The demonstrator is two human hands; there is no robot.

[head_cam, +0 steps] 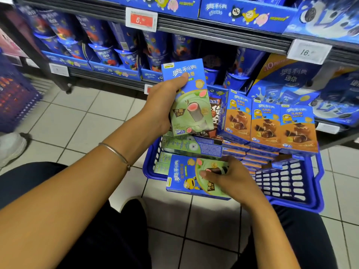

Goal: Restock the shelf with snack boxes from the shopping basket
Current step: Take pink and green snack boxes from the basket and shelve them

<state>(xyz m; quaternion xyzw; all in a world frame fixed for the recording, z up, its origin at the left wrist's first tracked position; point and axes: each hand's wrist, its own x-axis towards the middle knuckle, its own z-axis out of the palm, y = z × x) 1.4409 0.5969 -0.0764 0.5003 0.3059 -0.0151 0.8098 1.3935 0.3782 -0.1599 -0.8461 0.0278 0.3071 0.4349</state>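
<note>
My left hand [164,105] grips a blue-and-green snack box [191,111] upright above the blue shopping basket [291,183], thumb across its front. My right hand [229,175] holds a second green snack box [186,177] lying flat over the basket's near left corner, fingers curled on its right end. Several more green boxes [191,145] lie stacked in the basket's left side. Three brown-fronted snack boxes [266,125] stand upright in a row at the basket's far right. The shelf [213,29] rises just behind the basket.
Blue cups [108,55] fill the shelf's lower tier, and large blue packs [303,88] sit at right. Price tags [141,19] hang on the shelf edge. A purple crate [15,98] stands at far left beside someone's white shoe [11,146]. The floor is white tile.
</note>
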